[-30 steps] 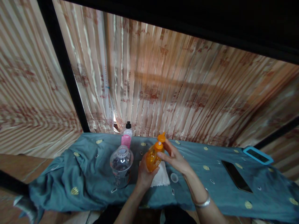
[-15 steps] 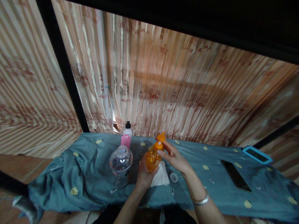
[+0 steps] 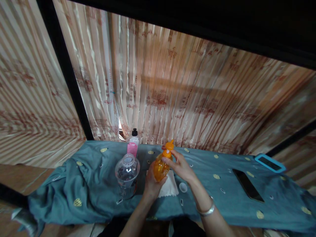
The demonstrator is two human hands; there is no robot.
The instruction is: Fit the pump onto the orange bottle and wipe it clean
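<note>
With the left hand (image 3: 151,184) gripping the translucent orange plastic bottle (image 3: 160,168) and the right hand (image 3: 180,166) pinching its flip-top orange cap (image 3: 168,148), a squeeze could squirt liquid onto the white cloth (image 3: 170,188).

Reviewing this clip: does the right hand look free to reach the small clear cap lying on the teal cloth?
Probably not at once: the right hand is busy at the orange plastic bottle. The small clear cap lies uncovered on the teal cloth, just beneath that wrist.
</note>
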